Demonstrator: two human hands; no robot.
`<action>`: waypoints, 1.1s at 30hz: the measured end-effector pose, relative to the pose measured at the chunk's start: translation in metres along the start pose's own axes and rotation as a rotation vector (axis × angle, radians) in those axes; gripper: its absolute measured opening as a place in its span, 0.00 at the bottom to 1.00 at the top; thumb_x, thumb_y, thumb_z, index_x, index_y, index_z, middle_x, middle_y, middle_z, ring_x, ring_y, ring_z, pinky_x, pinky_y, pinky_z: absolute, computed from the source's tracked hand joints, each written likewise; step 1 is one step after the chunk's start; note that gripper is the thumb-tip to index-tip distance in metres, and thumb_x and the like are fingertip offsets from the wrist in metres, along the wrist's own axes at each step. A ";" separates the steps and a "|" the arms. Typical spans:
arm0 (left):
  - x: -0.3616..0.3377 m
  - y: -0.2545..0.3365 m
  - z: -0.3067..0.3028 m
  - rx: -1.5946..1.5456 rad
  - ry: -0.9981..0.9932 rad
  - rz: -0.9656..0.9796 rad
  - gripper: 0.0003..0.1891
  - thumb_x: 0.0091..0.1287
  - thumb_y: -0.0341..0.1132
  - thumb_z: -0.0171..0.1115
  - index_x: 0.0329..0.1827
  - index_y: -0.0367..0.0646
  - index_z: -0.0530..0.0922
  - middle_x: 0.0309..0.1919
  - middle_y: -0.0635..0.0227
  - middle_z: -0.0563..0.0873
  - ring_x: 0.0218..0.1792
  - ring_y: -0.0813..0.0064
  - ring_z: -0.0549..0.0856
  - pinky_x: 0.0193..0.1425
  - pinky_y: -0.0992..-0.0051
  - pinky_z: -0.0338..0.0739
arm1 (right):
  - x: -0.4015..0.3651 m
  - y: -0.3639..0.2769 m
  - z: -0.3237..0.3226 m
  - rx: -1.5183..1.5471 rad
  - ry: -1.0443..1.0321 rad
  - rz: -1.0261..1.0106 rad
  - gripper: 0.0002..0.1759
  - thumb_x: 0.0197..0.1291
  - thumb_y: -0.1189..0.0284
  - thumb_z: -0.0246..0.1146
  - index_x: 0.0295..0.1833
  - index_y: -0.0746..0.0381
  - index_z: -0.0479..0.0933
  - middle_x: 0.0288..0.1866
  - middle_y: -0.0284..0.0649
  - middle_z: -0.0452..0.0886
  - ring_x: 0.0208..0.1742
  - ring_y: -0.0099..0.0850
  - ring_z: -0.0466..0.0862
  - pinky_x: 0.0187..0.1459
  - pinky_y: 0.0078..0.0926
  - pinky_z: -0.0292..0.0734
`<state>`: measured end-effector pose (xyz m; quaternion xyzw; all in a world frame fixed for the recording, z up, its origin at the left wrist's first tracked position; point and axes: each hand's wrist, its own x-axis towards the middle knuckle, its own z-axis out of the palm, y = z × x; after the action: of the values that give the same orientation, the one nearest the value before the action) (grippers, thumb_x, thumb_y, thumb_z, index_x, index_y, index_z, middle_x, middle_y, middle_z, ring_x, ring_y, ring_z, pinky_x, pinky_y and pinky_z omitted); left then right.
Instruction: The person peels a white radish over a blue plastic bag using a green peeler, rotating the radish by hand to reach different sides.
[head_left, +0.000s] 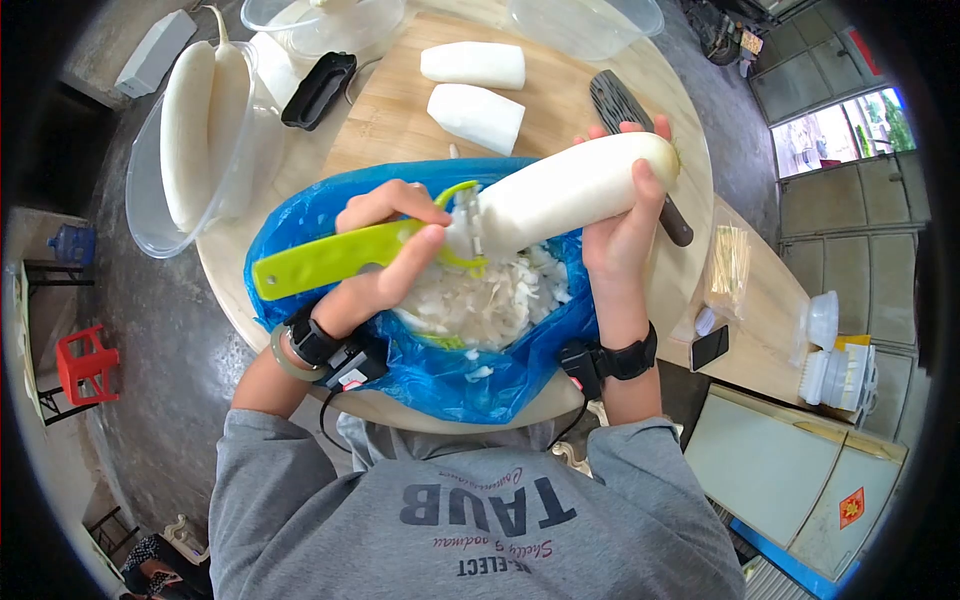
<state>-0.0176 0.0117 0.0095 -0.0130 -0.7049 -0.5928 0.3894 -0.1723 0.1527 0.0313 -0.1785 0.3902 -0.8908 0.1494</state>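
My left hand grips a lime-green peeler, its blade end against the near end of a long white radish. My right hand holds that radish from below, fingers wrapped over its far end, keeping it tilted above a blue plastic bag. White peelings lie piled in the bag under the radish. Both wrists wear black straps with small devices.
On a round wooden board lie two cut radish pieces, a knife and a black case. A clear bowl at left holds two whole radishes. Clear containers stand at the far edge; a phone and skewers lie at right.
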 end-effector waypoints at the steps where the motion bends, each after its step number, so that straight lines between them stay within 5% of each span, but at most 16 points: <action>1: 0.004 0.007 0.005 0.131 -0.035 0.003 0.05 0.54 0.26 0.61 0.23 0.39 0.73 0.17 0.68 0.75 0.19 0.80 0.73 0.25 0.80 0.65 | 0.000 0.000 0.000 0.017 0.011 0.011 0.32 0.50 0.72 0.62 0.62 0.56 0.58 0.50 0.39 0.68 0.50 0.41 0.77 0.54 0.46 0.75; 5: -0.002 -0.003 -0.004 0.105 -0.063 -0.123 0.05 0.53 0.26 0.61 0.23 0.39 0.73 0.16 0.68 0.75 0.19 0.79 0.73 0.25 0.80 0.64 | 0.001 0.001 -0.002 0.016 0.049 0.049 0.27 0.52 0.68 0.60 0.57 0.57 0.60 0.50 0.40 0.69 0.49 0.41 0.77 0.54 0.46 0.74; 13: 0.001 0.003 0.004 0.007 -0.036 -0.039 0.05 0.55 0.25 0.60 0.23 0.38 0.73 0.17 0.67 0.75 0.20 0.80 0.70 0.25 0.79 0.63 | -0.004 -0.001 -0.005 0.051 -0.070 0.056 0.22 0.56 0.61 0.56 0.53 0.60 0.65 0.50 0.39 0.71 0.54 0.39 0.74 0.58 0.46 0.69; 19: -0.005 -0.008 -0.006 -0.219 0.037 -0.069 0.05 0.54 0.23 0.57 0.22 0.37 0.72 0.17 0.65 0.74 0.21 0.78 0.70 0.27 0.77 0.65 | -0.002 -0.004 -0.003 0.019 0.051 0.081 0.28 0.57 0.57 0.59 0.58 0.60 0.62 0.47 0.43 0.71 0.53 0.35 0.74 0.59 0.45 0.70; 22: 0.001 -0.001 0.002 -0.086 -0.079 0.041 0.06 0.54 0.23 0.57 0.22 0.37 0.71 0.18 0.64 0.75 0.21 0.78 0.70 0.26 0.77 0.64 | -0.001 -0.001 -0.005 0.024 0.020 0.065 0.28 0.61 0.53 0.55 0.58 0.61 0.65 0.50 0.38 0.73 0.57 0.34 0.73 0.62 0.47 0.67; 26: -0.005 -0.007 -0.011 0.078 -0.090 -0.085 0.05 0.56 0.26 0.58 0.23 0.37 0.73 0.21 0.62 0.79 0.22 0.74 0.74 0.27 0.76 0.67 | 0.000 -0.001 -0.005 0.005 0.024 0.055 0.28 0.61 0.53 0.55 0.59 0.61 0.65 0.51 0.39 0.72 0.57 0.34 0.73 0.62 0.47 0.67; 29: -0.007 -0.012 -0.011 -0.129 0.021 -0.038 0.06 0.57 0.30 0.58 0.25 0.37 0.75 0.21 0.62 0.79 0.22 0.73 0.76 0.28 0.75 0.69 | 0.001 -0.001 -0.003 -0.010 0.044 0.063 0.28 0.61 0.53 0.55 0.59 0.61 0.64 0.51 0.40 0.72 0.57 0.34 0.73 0.62 0.46 0.68; 33: 0.006 0.008 0.001 0.030 -0.180 0.078 0.08 0.57 0.33 0.60 0.27 0.37 0.77 0.20 0.62 0.79 0.23 0.71 0.78 0.29 0.74 0.71 | 0.001 -0.001 -0.003 -0.018 0.049 0.062 0.28 0.61 0.53 0.54 0.59 0.62 0.64 0.51 0.41 0.72 0.57 0.34 0.73 0.61 0.46 0.68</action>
<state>-0.0183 0.0120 0.0197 -0.0876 -0.7448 -0.5628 0.3475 -0.1748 0.1546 0.0302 -0.1458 0.4071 -0.8863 0.1656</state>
